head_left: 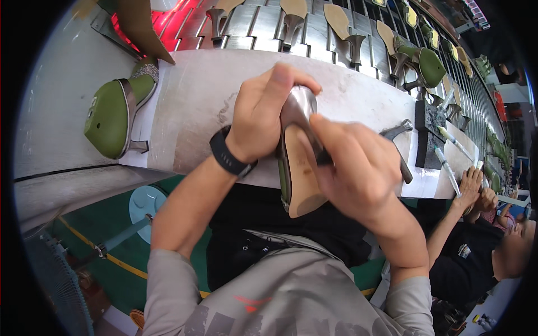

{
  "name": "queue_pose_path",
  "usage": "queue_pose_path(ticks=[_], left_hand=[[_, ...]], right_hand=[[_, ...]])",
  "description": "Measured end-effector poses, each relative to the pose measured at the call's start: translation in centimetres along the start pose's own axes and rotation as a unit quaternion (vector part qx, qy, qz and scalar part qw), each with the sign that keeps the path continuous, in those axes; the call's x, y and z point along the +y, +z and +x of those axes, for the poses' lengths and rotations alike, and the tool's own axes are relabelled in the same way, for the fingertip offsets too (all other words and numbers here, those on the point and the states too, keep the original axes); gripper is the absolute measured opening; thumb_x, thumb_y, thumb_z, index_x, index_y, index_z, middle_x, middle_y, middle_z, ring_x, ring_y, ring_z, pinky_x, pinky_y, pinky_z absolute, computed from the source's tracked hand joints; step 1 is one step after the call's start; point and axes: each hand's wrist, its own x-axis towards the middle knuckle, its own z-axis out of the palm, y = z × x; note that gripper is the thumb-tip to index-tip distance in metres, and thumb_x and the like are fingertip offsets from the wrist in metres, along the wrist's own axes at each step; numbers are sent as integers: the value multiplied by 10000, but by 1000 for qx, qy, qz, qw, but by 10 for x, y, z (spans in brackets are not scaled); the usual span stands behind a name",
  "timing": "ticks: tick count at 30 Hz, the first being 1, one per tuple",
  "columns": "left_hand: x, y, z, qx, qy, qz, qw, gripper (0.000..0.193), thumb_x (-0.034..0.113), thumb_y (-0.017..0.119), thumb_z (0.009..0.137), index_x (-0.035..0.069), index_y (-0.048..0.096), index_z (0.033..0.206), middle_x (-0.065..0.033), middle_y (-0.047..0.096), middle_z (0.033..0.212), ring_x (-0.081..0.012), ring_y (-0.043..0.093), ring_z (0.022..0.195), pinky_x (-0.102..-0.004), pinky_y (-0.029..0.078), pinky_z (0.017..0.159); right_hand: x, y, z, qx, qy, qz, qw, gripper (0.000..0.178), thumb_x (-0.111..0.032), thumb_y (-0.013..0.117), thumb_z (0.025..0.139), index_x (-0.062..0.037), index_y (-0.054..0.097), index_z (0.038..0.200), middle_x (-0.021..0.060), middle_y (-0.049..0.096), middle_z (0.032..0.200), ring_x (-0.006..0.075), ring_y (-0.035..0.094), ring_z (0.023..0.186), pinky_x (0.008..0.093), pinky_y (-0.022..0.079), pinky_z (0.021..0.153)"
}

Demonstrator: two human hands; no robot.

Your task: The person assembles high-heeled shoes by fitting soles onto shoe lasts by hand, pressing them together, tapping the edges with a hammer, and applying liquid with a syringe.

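A high-heeled shoe [300, 185] is held over the front edge of the workbench with its tan sole facing up. Its heel, glossy and grey-brown, points away from me, and a strip of green shows along its left side. My left hand [260, 109] is closed around the heel end, a dark band on its wrist. From the right, my right hand [358, 162] grips the shoe near the heel, slightly blurred; whether its fingers also hold something small is hidden. A hammer [399, 131] with a metal head lies just right of my right hand.
A green shoe on a last [109, 120] lies at the bench's left end. Tan-soled heels [294, 22] line the metal conveyor [258, 33] beyond the bench [193, 112]. A black block [430, 140] and syringes [446, 168] lie right, near a co-worker's hands [471, 187]. Below left stands a blue stool [143, 204].
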Motion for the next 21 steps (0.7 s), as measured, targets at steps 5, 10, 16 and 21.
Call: queue_pose_path(ticks=[5, 10, 16, 21], left_hand=[[-7, 0, 17, -20, -31, -28, 999, 284, 255, 621, 1070, -2, 741, 1053, -19, 712, 941, -51, 603, 831, -223, 488, 749], [-13, 1, 25, -42, -42, -67, 996, 293, 254, 656, 1058, -26, 741, 1083, -47, 737, 980, -93, 656, 938, -251, 534, 853], [-17, 13, 23, -32, -24, -31, 999, 380, 345, 617, 1081, -11, 750, 1074, -31, 713, 924, -80, 627, 864, -234, 507, 782], [-23, 15, 21, -4, -34, -20, 999, 453, 399, 524, 1113, 13, 747, 1036, -10, 682, 846, -65, 586, 782, -239, 476, 715]], right_hand=[[24, 5, 0, 7, 21, 24, 999, 326, -37, 915, 735, -9, 748, 1015, 82, 696, 730, 203, 658, 589, 315, 514, 550], [34, -5, -10, -26, 144, 82, 986, 249, -48, 837, 779, -16, 739, 1006, 73, 663, 719, 160, 624, 604, 316, 473, 536], [35, -18, -1, -269, 468, 297, 788, 362, -330, 736, 992, 14, 722, 878, -5, 609, 645, 66, 498, 584, 264, 408, 531], [37, -15, 21, -329, 483, 285, 760, 374, -336, 733, 993, 22, 737, 886, 10, 628, 650, 58, 529, 610, 273, 432, 541]])
